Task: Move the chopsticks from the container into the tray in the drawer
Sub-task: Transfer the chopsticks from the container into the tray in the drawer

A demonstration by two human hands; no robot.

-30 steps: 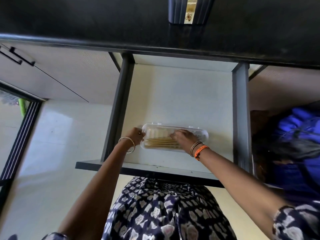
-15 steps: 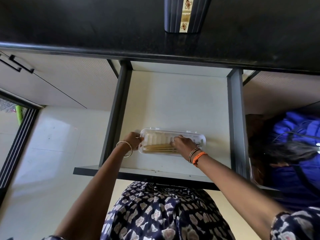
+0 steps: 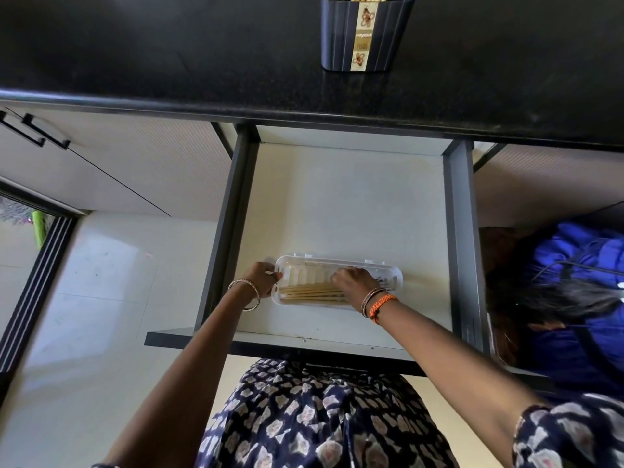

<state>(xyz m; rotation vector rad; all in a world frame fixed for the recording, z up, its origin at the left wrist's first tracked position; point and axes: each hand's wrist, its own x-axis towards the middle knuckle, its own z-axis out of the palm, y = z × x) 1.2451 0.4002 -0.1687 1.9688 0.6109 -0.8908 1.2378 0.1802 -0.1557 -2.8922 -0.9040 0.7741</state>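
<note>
In the open drawer [image 3: 351,204], we are seeing a clear tray [image 3: 388,276] lying near the front edge, with wooden chopsticks [image 3: 312,294] lying lengthwise inside it. The left hand [image 3: 263,276] is gripping the tray's left end; the right hand [image 3: 354,283] is resting curled over the chopsticks inside the tray. Beyond the drawer, a dark container [image 3: 366,35] is standing on the black counter [image 3: 169,55], pale sticks showing at its top.

A home kitchen is indicated by the black stone countertop [image 3: 169,55], an open drawer [image 3: 344,204], cabinet handles [image 3: 30,130] and a tiled floor [image 3: 101,282].
</note>
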